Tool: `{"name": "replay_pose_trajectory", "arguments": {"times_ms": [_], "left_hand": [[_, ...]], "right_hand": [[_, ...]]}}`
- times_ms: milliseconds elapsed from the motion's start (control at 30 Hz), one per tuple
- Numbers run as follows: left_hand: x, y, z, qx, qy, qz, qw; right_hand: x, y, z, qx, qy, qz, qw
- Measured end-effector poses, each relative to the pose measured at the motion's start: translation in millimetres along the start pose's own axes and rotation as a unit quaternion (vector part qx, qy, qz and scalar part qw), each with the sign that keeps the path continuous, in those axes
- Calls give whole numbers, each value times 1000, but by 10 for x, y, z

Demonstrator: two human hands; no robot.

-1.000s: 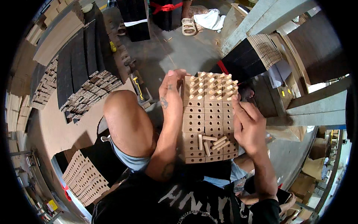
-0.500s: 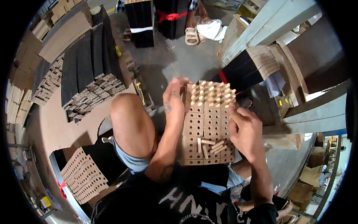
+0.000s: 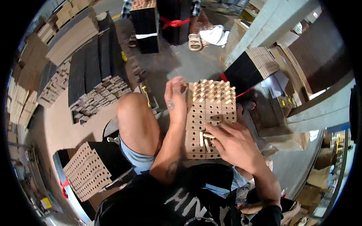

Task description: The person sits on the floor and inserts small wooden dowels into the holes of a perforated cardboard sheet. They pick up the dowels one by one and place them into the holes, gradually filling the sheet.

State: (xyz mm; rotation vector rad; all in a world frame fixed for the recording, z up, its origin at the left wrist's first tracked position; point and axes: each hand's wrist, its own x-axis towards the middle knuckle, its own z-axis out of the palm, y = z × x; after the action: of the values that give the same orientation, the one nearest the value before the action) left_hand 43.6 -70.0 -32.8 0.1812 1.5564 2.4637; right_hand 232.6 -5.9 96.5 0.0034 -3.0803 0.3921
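Note:
A bundle of drilled wooden boards (image 3: 194, 122) stands between my knees, its top face full of round holes. Wooden dowels (image 3: 211, 91) stick up from the holes in its far rows. Several loose dowels (image 3: 206, 142) lie on the near part of that face. My right hand (image 3: 235, 143) is over these loose dowels, fingers stretched out and apart, its fingertips touching or just above them; it hides part of the pile. Along the bundle's far left side is my left hand (image 3: 175, 90), with curled fingers; whatever they hold is hidden.
Black board stacks (image 3: 90, 71) stand on the left, and another drilled bundle (image 3: 88, 171) is at lower left. A black bundle (image 3: 250, 67) leans by a grey post (image 3: 260, 30). Across from me, a person's hand (image 3: 203, 18) shows near a sandal (image 3: 195, 42) and white cloth (image 3: 215, 35).
My right hand has moved from the standing dowels at the bundle's far right edge back toward me, over the loose dowels, and its fingers have spread. My left hand stays beside the bundle.

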Motion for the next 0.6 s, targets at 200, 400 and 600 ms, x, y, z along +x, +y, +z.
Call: {"name": "replay_pose_trajectory", "arguments": {"times_ms": [200, 400, 600], "left_hand": [[88, -51, -25, 2, -13, -4, 1000], [76, 31, -20, 10, -14, -30, 999], [26, 41, 35, 19, -9, -66, 998]], "right_hand": [[154, -1, 133, -3, 16, -18, 1000], [150, 612, 242, 232, 290, 167, 913], [126, 925, 634, 395, 385, 281, 785]]}}
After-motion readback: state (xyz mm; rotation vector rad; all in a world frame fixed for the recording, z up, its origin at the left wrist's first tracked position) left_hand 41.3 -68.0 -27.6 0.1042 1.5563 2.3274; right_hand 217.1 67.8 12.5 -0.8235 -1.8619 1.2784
